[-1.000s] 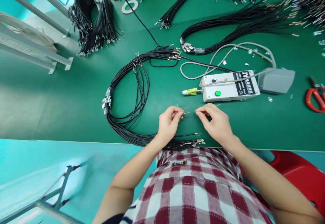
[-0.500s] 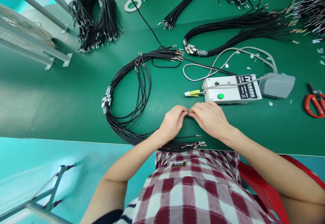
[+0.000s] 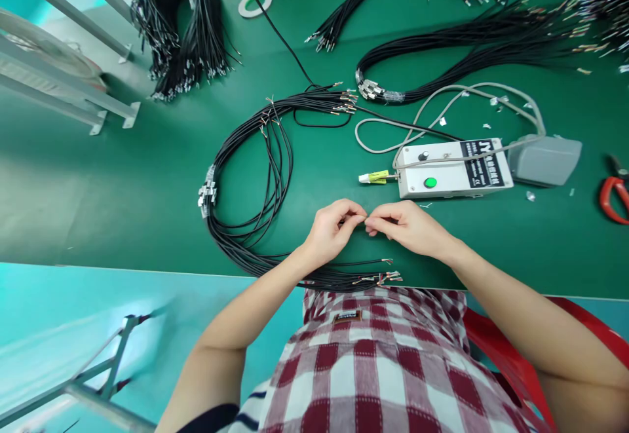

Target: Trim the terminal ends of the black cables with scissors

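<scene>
My left hand (image 3: 330,231) and right hand (image 3: 407,226), apart a second ago, now meet fingertip to fingertip — both pinching wire end (image 3: 365,219) near table's (image 3: 122,184) front edge, beside white control box (image 3: 452,168); joining underway, I judge.

Item pinched betw. left hand (image 3: 330,231) & right hand (image 3: 410,227) fingertips too small to tell; scissors (image 3: 614,190) cut off.

The green table (image 3: 122,177) has a smooth, matt covering with a soft sheen. Beside the white box (image 3: 455,169), which looks like smooth painted metal or plastic with a glossy green button, the looped wires (image 3: 255,177) wear matt black insulation and end in bright metal terminals. Right of the box lie a grey plastic pedal (image 3: 545,158) and glossy red-handled scissors (image 3: 614,190).
</scene>
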Tool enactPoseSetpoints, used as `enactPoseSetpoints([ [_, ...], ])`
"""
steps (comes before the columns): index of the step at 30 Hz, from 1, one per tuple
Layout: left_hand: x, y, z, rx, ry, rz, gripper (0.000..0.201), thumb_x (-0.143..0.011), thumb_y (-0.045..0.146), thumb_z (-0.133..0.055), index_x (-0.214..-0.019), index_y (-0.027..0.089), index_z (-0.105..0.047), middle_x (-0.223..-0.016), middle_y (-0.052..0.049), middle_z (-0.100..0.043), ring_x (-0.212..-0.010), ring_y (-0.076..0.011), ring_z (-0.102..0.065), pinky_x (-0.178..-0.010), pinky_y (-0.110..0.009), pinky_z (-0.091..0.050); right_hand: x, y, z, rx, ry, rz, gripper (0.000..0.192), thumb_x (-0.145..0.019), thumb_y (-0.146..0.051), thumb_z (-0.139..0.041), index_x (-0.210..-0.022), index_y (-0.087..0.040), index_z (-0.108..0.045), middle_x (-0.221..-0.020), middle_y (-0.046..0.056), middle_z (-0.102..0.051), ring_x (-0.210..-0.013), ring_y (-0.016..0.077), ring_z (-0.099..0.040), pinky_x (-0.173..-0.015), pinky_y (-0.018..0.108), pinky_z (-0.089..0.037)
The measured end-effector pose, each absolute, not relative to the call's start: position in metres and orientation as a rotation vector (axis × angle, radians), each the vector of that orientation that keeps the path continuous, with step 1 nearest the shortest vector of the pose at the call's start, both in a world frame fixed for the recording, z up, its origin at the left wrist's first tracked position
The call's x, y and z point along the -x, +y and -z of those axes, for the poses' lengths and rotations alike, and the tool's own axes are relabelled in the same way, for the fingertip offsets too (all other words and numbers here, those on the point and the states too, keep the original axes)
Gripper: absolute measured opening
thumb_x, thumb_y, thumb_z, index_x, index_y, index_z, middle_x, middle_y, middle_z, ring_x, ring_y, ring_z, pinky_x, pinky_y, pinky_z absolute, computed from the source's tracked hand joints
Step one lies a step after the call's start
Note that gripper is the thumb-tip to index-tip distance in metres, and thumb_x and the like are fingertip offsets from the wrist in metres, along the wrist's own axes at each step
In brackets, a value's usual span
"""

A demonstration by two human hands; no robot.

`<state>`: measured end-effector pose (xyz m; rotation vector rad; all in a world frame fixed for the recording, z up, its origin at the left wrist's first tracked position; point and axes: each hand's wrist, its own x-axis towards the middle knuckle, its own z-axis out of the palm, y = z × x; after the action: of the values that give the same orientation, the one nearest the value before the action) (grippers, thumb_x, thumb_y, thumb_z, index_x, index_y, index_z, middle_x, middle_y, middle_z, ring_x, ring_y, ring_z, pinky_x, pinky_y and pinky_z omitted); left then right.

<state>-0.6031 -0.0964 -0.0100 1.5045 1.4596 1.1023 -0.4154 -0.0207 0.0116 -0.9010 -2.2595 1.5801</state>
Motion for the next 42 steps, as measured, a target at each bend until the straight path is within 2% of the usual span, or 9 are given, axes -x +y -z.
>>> enactPoseSetpoints([
  [6,0.607,-0.076,0.013,-1.314,1.518,-1.164,0.009,-0.088,0.023,-0.061,-0.083,0.016,-0.064,-0.073,-0.001,-0.067,-0.061,-0.0102,-0.06,-0.058,-0.021,-0.046,0.412,0.0,-0.022,0.988,-2.591,-0.357,0.021,-0.098,-0.03,-0.053,-0.095,-0.02,-0.072,-0.101,0.009,-0.076,-0.094,0.0266,-0.064,-0.078,0.04,-0.039],
  [9,0.609,-0.063,0.014,-1.243,1.557,-1.186,0.007,-0.086,0.022,-0.062,-0.082,0.016,-0.064,-0.069,0.0,-0.065,-0.058,-0.0097,-0.058,-0.056,-0.021,-0.044,0.423,0.012,-0.017,0.931,-2.752,-0.052,0.019,-0.096,-0.018,-0.052,-0.104,-0.018,-0.069,-0.11,0.013,-0.073,-0.1,0.0301,-0.06,-0.082,0.045,-0.036],
  [12,0.613,-0.051,0.015,-1.185,1.559,-1.206,0.006,-0.084,0.02,-0.064,-0.08,0.016,-0.064,-0.065,0.001,-0.063,-0.056,-0.0095,-0.056,-0.056,-0.022,-0.043,0.43,0.018,-0.009,0.942,-2.806,0.09,0.023,-0.095,-0.011,-0.046,-0.103,-0.016,-0.067,-0.104,0.014,-0.072,-0.095,0.0301,-0.057,-0.081,0.047,-0.036],
  [16,0.617,-0.04,0.018,-1.144,1.562,-1.218,0.006,-0.083,0.016,-0.063,-0.077,0.016,-0.064,-0.065,0.001,-0.062,-0.055,-0.009,-0.055,-0.057,-0.022,-0.043,0.434,0.021,-0.006,0.954,-2.722,0.029,0.029,-0.094,-0.007,-0.04,-0.084,-0.023,-0.062,-0.085,0.008,-0.067,-0.085,0.0252,-0.053,-0.084,0.046,-0.037],
  [20,0.619,-0.032,0.022,-1.172,1.56,-1.198,0.006,-0.083,0.015,-0.062,-0.077,0.016,-0.063,-0.063,0.002,-0.061,-0.055,-0.0088,-0.054,-0.056,-0.021,-0.041,0.436,0.029,-0.008,0.91,-2.58,-0.323,0.033,-0.09,-0.002,-0.042,-0.066,-0.022,-0.049,-0.067,0.002,-0.055,-0.077,0.0197,-0.05,-0.093,0.045,-0.036],
  [28,0.623,-0.021,0.03,-1.239,1.566,-1.14,0.006,-0.081,0.014,-0.061,-0.075,0.016,-0.063,-0.061,0.002,-0.061,-0.053,-0.009,-0.054,-0.053,-0.021,-0.04,0.439,0.038,-0.012,0.841,-2.465,-0.541,0.035,-0.088,-0.006,-0.049,-0.058,-0.019,-0.036,-0.057,-0.001,-0.036,-0.068,0.0159,-0.044,-0.104,0.048,-0.03],
  [34,0.623,-0.02,0.034,-1.241,1.561,-1.112,0.005,-0.081,0.014,-0.062,-0.076,0.016,-0.064,-0.061,0.002,-0.062,-0.054,-0.0096,-0.055,-0.054,-0.021,-0.041,0.437,0.037,-0.01,0.873,-2.484,-0.467,0.041,-0.101,-0.036,-0.043,-0.062,-0.023,-0.046,-0.058,0.001,-0.042,-0.073,0.0189,-0.046,-0.105,0.049,-0.033],
  [39,0.622,-0.018,0.034,-1.232,1.578,-1.1,0.007,-0.081,0.012,-0.061,-0.075,0.016,-0.064,-0.06,0.002,-0.062,-0.054,-0.0099,-0.056,-0.055,-0.021,-0.041,0.437,0.037,-0.006,0.864,-2.619,-0.244,0.033,-0.099,-0.02,-0.044,-0.068,-0.024,-0.052,-0.064,0.002,-0.055,-0.079,0.0199,-0.054,-0.11,0.056,-0.029],
  [42,0.622,-0.017,0.032,-1.222,1.592,-1.094,0.008,-0.081,0.011,-0.061,-0.075,0.016,-0.064,-0.059,0.002,-0.061,-0.053,-0.0099,-0.055,-0.055,-0.021,-0.041,0.433,0.036,-0.013,0.824,-2.71,-0.129,0.02,-0.095,-0.015,-0.05,-0.085,-0.026,-0.062,-0.082,0.002,-0.069,-0.09,0.0232,-0.06,-0.109,0.06,-0.029],
])
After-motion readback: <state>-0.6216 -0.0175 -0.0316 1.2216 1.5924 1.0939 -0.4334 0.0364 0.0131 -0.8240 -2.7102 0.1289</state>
